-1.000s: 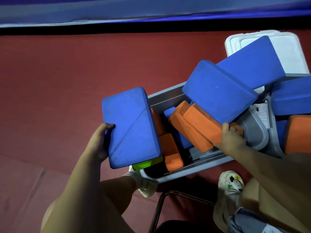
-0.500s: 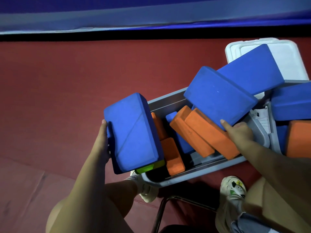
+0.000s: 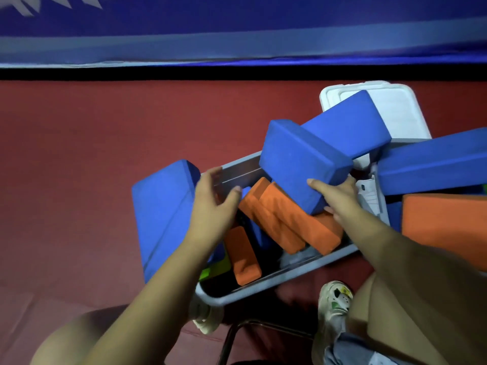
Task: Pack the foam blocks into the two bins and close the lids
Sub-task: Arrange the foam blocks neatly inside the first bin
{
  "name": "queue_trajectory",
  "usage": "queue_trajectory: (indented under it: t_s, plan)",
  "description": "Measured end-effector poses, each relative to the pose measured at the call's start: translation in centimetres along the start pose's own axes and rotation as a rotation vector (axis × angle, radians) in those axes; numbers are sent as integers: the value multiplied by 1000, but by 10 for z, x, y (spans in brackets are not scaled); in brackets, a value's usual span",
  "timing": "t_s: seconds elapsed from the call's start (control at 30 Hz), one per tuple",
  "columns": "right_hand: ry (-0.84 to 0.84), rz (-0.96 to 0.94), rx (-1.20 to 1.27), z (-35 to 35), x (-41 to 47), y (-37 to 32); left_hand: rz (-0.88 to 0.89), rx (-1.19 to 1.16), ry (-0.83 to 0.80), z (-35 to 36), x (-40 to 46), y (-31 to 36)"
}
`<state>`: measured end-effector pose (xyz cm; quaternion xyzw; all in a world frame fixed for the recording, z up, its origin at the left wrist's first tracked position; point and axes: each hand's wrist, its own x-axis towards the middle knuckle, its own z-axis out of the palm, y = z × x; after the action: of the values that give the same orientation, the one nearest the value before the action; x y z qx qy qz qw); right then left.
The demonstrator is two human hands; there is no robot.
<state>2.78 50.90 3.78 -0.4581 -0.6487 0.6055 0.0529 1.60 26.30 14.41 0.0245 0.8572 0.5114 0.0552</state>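
Red floor mat, grey bin (image 3: pixel 276 288) crammed crooked. Right hand (image 3: pixel 340 198) grips a blue block (image 3: pixel 303 164); left hand (image 3: pixel 213 206) spread wide (holding nothing). Lid probably won't shut over that pile.

Right bin (image 3: pixel 421 143) is cut off by the frame edge; left hand (image 3: pixel 213 206) looks blurred.

A bin (image 3: pixel 263 288) on the floor (image 3: pixel 79 167) holds blocks (image 3: pixel 279 219) on end; one block (image 3: pixel 163 217) leans against its left wall, another (image 3: pixel 303 164) lies atop the pile. A lid (image 3: pixel 395 106) lies behind, a second bin (image 3: pixel 421 143) to the right.
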Motion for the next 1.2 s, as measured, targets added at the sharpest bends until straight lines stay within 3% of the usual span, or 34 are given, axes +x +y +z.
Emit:
queue_trajectory:
  t_s: [0.07,0.17,0.27,0.4,0.53,0.7,0.77,0.87,1.03,1.1,1.2]
  plan:
    - [127,-98,-228,4,-30,-6,-176,-91,-138,33,0,16]
    - [132,-204,-226,12,-68,-7,-350,-228,-254,65,-3,36]
    - [121,-297,-230,15,-92,-7,-484,-371,-219,73,4,47]
    - [95,-623,-264,20,-112,-2,-444,-437,-10,62,20,54]
    - [53,-785,-287,25,-113,14,-441,-243,135,55,17,55]
    - [40,-898,-345,31,-107,25,-385,-28,62,54,8,69]
    - [-75,-944,-379,22,-103,28,-318,51,38,47,14,70]
    - [-349,-844,-717,1,-74,30,-226,135,33,31,29,68]
    - [-310,-245,-1222,-15,-24,46,-229,267,-49,13,51,64]
    - [-379,-134,-1320,-6,-15,56,-234,310,-88,13,56,60]
    - [-374,-121,-1373,12,-5,73,-258,342,-129,20,60,49]
